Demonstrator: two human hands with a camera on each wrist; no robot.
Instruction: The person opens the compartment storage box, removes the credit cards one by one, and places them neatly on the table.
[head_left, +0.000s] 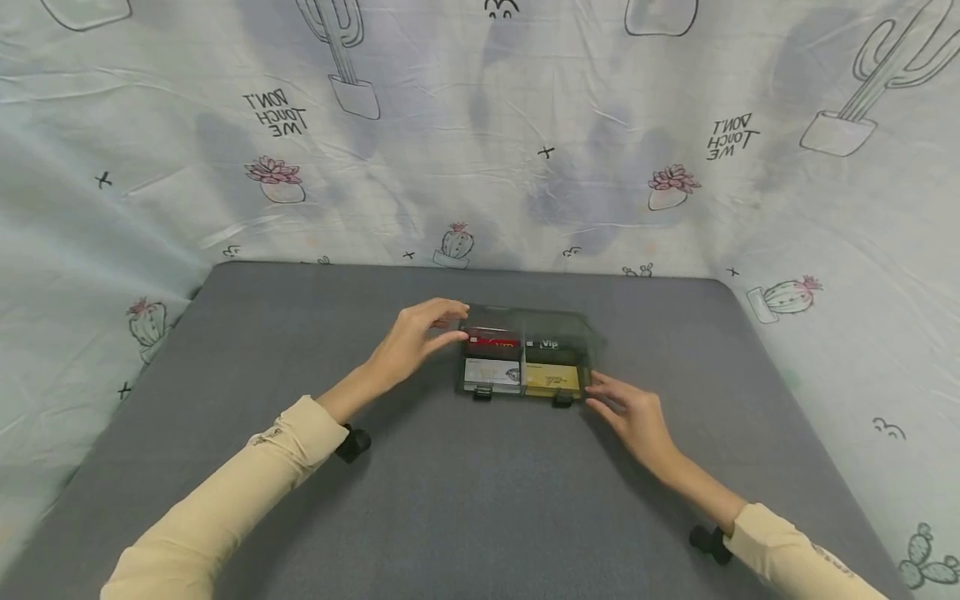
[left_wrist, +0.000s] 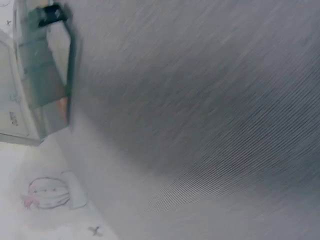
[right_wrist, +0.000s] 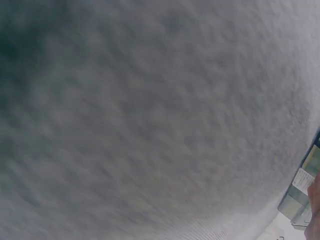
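A smoky, see-through plastic case lies on the table's far half, with two black latches along its near edge. Through it show a red card, a black card marked "Vip", a silver card and a gold card. The left hand grips the case's left side with thumb and fingers. At the near right corner, the right hand pinches the edge. The left wrist view catches the case at its left border. Whether its lid is fully down is hard to tell.
The grey table runs back to a pale cloth printed with cacti, which hangs behind and at both sides. Black wrist mounts sit by the rolled cream sleeves.
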